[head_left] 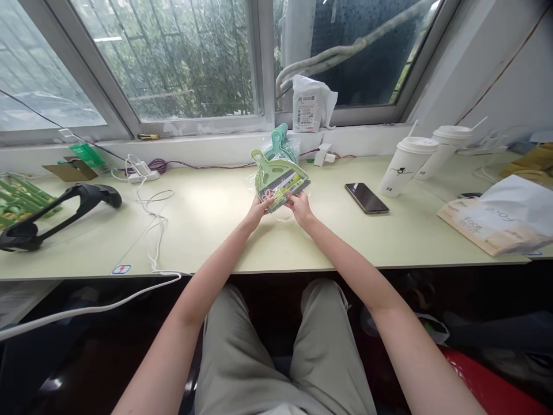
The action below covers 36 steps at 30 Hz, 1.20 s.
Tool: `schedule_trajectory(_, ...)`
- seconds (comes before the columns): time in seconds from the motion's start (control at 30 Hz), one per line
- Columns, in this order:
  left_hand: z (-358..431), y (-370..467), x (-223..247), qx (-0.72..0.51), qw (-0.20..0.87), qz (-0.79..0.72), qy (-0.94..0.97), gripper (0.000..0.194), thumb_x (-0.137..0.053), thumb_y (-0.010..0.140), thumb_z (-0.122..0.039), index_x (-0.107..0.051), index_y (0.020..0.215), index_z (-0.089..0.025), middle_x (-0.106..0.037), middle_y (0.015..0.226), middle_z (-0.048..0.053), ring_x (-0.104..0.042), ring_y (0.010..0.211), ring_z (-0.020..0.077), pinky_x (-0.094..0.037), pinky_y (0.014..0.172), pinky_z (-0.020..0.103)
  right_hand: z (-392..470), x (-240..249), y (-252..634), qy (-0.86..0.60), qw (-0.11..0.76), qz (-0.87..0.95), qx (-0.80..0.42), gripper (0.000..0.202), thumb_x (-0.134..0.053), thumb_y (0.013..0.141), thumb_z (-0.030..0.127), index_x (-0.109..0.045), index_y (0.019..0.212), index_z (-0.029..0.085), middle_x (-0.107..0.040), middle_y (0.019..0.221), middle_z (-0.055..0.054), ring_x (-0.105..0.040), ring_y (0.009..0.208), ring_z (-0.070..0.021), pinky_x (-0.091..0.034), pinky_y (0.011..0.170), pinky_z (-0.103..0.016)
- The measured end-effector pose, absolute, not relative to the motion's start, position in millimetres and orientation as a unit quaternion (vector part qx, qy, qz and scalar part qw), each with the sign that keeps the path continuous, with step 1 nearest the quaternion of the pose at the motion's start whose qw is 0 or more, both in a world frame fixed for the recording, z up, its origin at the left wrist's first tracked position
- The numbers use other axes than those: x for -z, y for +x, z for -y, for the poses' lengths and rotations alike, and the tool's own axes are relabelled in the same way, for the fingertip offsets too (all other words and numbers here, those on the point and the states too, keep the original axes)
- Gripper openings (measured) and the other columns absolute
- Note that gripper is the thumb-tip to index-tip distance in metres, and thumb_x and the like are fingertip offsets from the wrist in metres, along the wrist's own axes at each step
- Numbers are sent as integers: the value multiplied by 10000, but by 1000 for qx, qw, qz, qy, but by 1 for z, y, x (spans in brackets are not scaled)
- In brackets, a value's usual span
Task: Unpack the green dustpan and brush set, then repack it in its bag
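A light green dustpan set in clear plastic wrap, with a printed label and dark bristles along its lower edge, is held above the pale table. My left hand grips its lower left corner. On its lower right edge, my right hand has its fingers closed. The handle points up and to the left. Just behind it, more wrapped teal dustpans rest against the windowsill wall, partly hidden by the held one.
Right of my hands lie a black phone, two white cups and a paper bag. White cables and a black headset-like frame are at left. A white package stands on the sill.
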<state>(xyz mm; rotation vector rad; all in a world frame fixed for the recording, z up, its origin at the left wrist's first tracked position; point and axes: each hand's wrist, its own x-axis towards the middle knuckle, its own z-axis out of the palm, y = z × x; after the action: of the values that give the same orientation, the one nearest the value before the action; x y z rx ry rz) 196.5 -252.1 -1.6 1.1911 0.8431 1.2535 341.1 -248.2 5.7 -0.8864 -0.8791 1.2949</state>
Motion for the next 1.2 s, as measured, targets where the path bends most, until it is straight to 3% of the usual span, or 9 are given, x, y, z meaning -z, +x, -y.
schedule_trajectory(0.1, 250, 195, 0, -547, 580, -359, 485, 519, -719, 656, -234, -554, 1145, -173, -688, 1101, 76, -668, 989, 253, -545, 906, 452, 242, -8, 353, -387, 557, 404, -614, 90, -575, 895, 249, -576, 968, 196, -737, 982, -67, -707, 939, -175, -591, 861, -332)
schedule_trajectory(0.2, 239, 180, -3, -584, 577, -372, 434, 511, -650, 631, -152, -538, 1129, -162, -685, 1080, 76, -676, 960, 252, -581, 857, 469, 236, -12, 374, -412, 475, 470, -619, 222, -539, 923, 352, -616, 954, 147, -738, 934, -143, -714, 915, -214, -578, 873, -373)
schedule_trajectory(0.3, 230, 158, -5, -603, 564, -418, 379, 492, -603, 650, -126, -542, 1137, -166, -680, 1093, 88, -667, 1014, 262, -606, 820, 412, 235, -14, 395, -489, 492, 576, -431, 258, -571, 894, 317, -634, 1077, 146, -695, 1140, -163, -651, 1099, -257, -516, 967, -437)
schedule_trajectory(0.43, 227, 139, -5, -549, 591, -452, 382, 451, -600, 692, -163, -584, 1143, -163, -683, 1090, 116, -684, 1000, 292, -620, 748, 366, 239, -13, 402, -489, 459, 735, -102, 552, -703, 778, 205, -554, 1300, 307, -417, 1516, -29, -267, 1453, -287, -291, 1135, -546)
schedule_trajectory(0.5, 229, 138, -4, -517, 606, -456, 396, 469, -607, 696, -173, -593, 1165, -168, -686, 1089, 119, -694, 978, 299, -621, 748, 377, 240, -12, 399, -471, 431, 769, -50, 452, -693, 794, 206, -620, 1224, 327, -413, 1518, 2, -221, 1468, -282, -234, 1149, -554)
schedule_trajectory(0.6, 233, 143, -4, -490, 623, -464, 396, 484, -614, 700, -156, -597, 1184, -157, -690, 1073, 124, -705, 941, 290, -612, 788, 382, 237, -7, 395, -446, 462, 763, -77, 119, -651, 845, 263, -738, 918, 298, -613, 1328, -13, -405, 1361, -269, -274, 1135, -506)
schedule_trajectory(0.77, 237, 144, -4, -457, 638, -464, 412, 402, -653, 730, -139, -627, 1132, -127, -710, 938, 112, -706, 746, 206, -604, 787, 340, 234, -2, 391, -413, 547, 700, -200, 105, -662, 827, 336, -747, 781, 295, -735, 1056, -10, -596, 1138, -228, -368, 1090, -425)
schedule_trajectory(1.1, 244, 143, -5, -362, 655, -381, 544, 426, -689, 801, -253, -556, 1187, -132, -734, 902, 134, -674, 569, 158, -562, 539, 247, 224, 13, 393, -407, 597, 652, -230, 116, -670, 789, 298, -761, 825, 234, -617, 1265, -52, -566, 1184, -209, -419, 1060, -348)
schedule_trajectory(1.2, 244, 144, -5, -358, 637, -376, 570, 471, -690, 812, -295, -511, 1218, -134, -731, 905, 136, -673, 563, 150, -541, 523, 236, 218, 19, 394, -428, 604, 622, -255, 275, -718, 727, 268, -731, 998, 224, -523, 1374, -76, -519, 1251, -221, -448, 1035, -339)
